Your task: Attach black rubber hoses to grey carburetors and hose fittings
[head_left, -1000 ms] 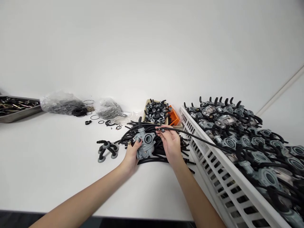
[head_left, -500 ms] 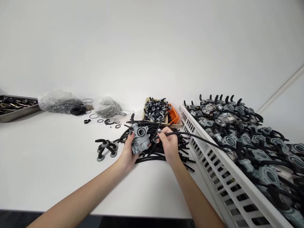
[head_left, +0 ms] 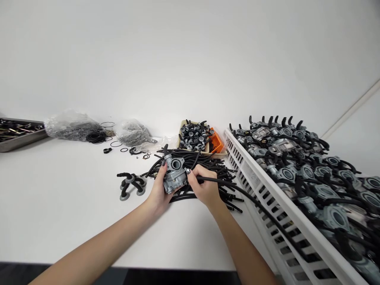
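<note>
My left hand (head_left: 158,186) is closed around a grey metal carburetor (head_left: 175,176) with a round bore facing me and a short black rubber piece on top. My right hand (head_left: 203,184) pinches a thin black rubber hose (head_left: 237,186) close to its end, against the carburetor's right side. Whether the hose end is on a fitting there is hidden by my fingers. From my right hand the hose trails out to the right, in front of the white basket's wall. Beneath and behind both hands lies a heap of black hoses (head_left: 204,158).
At right stands a white slotted basket (head_left: 267,190) full of carburetors. A cream tray (head_left: 181,142) of capped rubber elbows and an orange bin (head_left: 218,140) sit at the back. Several elbows (head_left: 130,184) lie left. Plastic bags (head_left: 73,124) and a metal tray (head_left: 26,140) are further left.
My right hand has moved left and slightly down, bringing the hose end up to the carburetor's side. The hose's trailing length now hangs lower, in front of the basket.
</note>
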Demonstrator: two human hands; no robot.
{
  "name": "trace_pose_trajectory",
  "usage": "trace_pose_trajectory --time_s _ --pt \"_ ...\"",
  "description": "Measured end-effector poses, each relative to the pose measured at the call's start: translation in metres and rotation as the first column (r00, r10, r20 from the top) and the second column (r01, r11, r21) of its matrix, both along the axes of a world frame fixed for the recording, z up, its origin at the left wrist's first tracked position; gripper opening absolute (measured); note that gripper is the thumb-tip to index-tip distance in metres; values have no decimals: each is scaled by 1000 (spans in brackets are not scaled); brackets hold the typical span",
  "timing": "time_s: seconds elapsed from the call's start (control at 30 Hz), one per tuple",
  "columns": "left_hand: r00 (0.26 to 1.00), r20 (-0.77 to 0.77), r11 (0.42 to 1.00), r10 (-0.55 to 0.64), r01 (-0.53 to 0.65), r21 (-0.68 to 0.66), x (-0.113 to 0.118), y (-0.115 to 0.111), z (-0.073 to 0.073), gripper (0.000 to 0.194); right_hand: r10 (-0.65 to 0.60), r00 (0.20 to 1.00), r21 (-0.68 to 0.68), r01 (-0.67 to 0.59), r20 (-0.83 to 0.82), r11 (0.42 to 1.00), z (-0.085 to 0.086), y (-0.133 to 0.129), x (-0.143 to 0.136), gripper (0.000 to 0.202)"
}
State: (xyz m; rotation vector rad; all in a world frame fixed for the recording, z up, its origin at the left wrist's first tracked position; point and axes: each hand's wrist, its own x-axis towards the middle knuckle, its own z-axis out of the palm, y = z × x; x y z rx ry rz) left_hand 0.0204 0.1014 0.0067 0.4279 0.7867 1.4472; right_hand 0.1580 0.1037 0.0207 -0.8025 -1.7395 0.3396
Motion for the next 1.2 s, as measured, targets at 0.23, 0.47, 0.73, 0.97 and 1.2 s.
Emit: trace_pose_trajectory --time_s 0.23,0.47,0.73,0.97,1.2 --pt "1000 8 1000 24 -23 -5 1 -2 4 31 -79 988 110 65 133 992 -1 4 -2 29" --pt "996 -40 995 84 -82 49 1 -2 -1 41 242 970 -211 -233 20 949 0 2 -6 36" --pt "975 -24 967 222 -217 131 5 -9 4 40 261 965 -172 -261 -20 950 -4 -5 -18 30" --pt "975 -32 972 222 -218 90 5 -11 5 37 233 972 -138 -234 -28 962 -8 -3 -20 30" --pt "990 -49 988 135 -130 88 4 -10 5 45 266 955 -255 -292 -133 922 -6 -2 -6 32"
